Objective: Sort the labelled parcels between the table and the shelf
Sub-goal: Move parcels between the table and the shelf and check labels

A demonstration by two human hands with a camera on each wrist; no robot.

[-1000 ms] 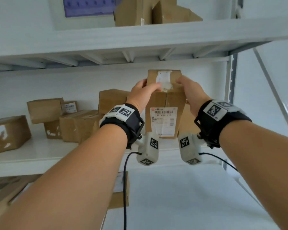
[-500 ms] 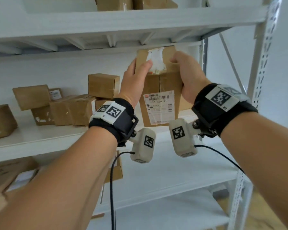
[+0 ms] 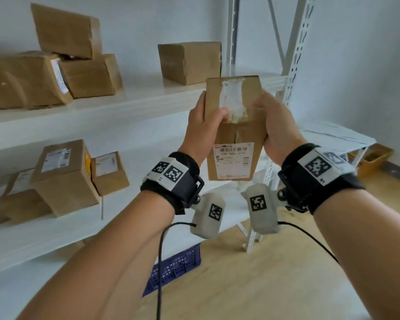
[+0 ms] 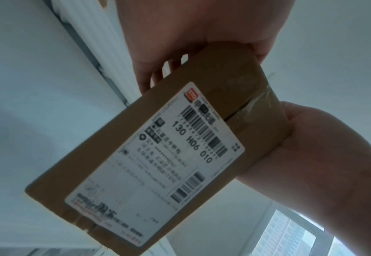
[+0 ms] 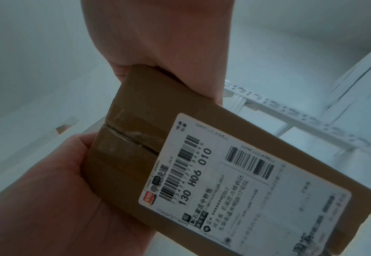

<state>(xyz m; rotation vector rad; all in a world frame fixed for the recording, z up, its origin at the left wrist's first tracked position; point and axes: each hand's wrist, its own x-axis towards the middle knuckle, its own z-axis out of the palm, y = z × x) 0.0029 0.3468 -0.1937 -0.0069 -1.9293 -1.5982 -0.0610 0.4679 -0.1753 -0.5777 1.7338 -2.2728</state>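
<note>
A tall brown cardboard parcel (image 3: 237,132) hangs in the air in front of the right end of the white shelf (image 3: 129,105). Its white barcode label (image 3: 233,158) faces me, and torn white tape crosses its top. My left hand (image 3: 202,122) grips the parcel's left side with the thumb on the front. My right hand (image 3: 276,125) grips its right side. In the left wrist view the parcel (image 4: 158,155) and its label fill the middle, with fingers curled behind it. The right wrist view shows the parcel (image 5: 213,173) clasped between both hands.
Several brown boxes stand on the upper shelf board, one (image 3: 189,62) just behind the held parcel. More labelled boxes (image 3: 65,176) sit on the board below. A blue crate (image 3: 176,266) lies on the wooden floor. The perforated shelf upright (image 3: 295,54) and a white table (image 3: 337,135) stand to the right.
The parcel has come down and away from under the upper shelf board, and my view has swung right and down. Both hands have kept their grip.
</note>
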